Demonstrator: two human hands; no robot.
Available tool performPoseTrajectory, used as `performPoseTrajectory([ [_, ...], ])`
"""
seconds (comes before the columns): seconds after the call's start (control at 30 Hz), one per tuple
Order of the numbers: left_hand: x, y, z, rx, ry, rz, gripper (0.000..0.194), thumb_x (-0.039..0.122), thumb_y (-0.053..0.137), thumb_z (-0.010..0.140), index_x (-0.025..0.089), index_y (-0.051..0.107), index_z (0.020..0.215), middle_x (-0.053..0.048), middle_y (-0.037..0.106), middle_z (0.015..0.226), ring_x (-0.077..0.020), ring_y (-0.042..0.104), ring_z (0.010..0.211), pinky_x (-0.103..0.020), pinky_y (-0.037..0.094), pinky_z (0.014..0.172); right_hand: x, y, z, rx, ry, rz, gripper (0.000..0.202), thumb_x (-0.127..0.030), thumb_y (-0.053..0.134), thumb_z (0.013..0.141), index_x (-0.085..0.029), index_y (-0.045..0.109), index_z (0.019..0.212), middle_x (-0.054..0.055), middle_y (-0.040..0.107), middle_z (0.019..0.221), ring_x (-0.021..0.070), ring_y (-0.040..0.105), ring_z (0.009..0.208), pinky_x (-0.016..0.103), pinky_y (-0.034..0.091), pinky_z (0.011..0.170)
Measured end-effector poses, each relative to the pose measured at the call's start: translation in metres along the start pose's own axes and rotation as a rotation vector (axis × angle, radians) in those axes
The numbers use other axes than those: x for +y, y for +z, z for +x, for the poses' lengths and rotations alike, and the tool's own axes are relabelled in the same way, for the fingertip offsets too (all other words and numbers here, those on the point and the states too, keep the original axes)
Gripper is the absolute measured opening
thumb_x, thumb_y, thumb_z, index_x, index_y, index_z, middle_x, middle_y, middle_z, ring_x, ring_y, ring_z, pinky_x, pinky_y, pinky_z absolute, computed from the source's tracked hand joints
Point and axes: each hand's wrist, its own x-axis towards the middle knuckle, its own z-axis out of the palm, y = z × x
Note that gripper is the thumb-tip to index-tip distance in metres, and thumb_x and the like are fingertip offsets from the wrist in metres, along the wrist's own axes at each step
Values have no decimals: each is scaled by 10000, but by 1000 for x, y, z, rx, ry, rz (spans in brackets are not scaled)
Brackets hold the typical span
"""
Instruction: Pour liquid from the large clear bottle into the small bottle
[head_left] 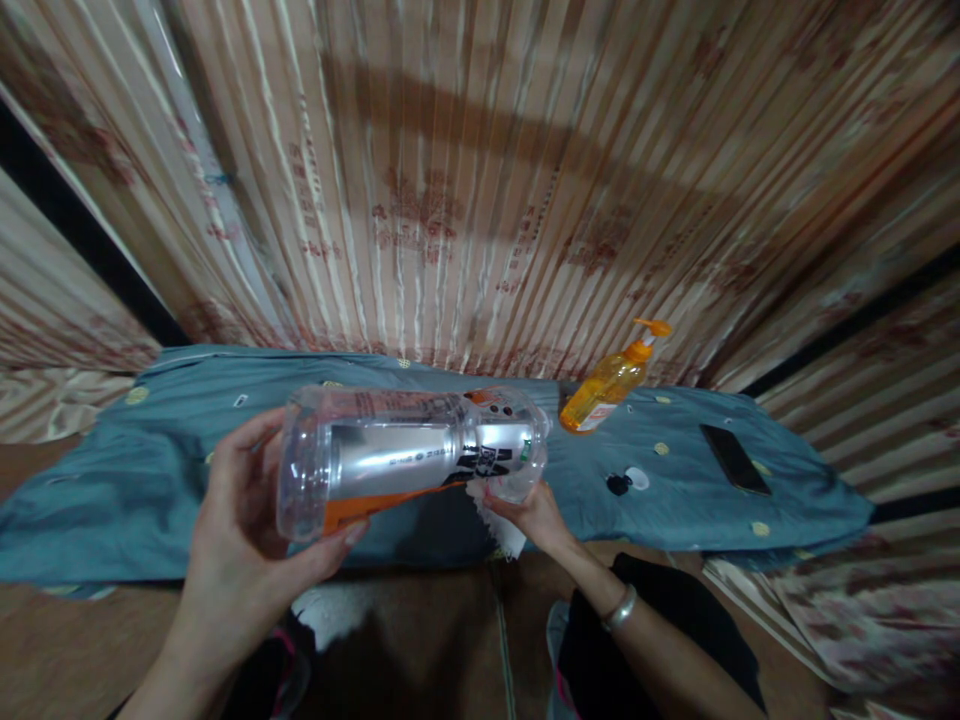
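Note:
A large clear plastic bottle [405, 450] with a silver and orange label lies sideways in the air between my hands. My left hand [247, 530] grips its wide end, thumb below and fingers round the far side. Close to the narrower end, my right hand [536, 515] is closed on a white tissue [504, 525] pressed against the bottle's underside. The fingertips of that hand are partly hidden behind the bottle and tissue. A bracelet circles my right wrist.
Beneath is a blue-green cloth-covered surface [187, 480]. An orange pump bottle [604, 390] leans there, with a small black-and-white item [626, 482] nearby and a dark phone [733, 460] at right. Striped curtains [450, 200] hang behind.

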Motion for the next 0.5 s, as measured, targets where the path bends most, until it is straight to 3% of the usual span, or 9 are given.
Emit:
performPoseTrajectory([
  [0.23, 1, -1, 0, 7, 5, 6, 767, 149, 893, 467, 348, 659, 1169, 109, 764, 1086, -63, 726, 965, -97, 554, 781, 3, 0, 0, 0, 1, 12, 271, -395, 803, 711, -209, 716, 889, 76, 783, 900, 291, 730, 811, 444, 587, 785],
  [0.5, 0, -2, 0, -2, -4, -20, 791, 134, 888, 465, 371, 660, 1185, 118, 768, 1100, -69, 726, 996, -109, 560, 792, -1, 0, 0, -7, -3, -22, 233, -391, 797, 709, -222, 730, 854, 45, 793, 851, 260, 738, 778, 376, 582, 752],
])
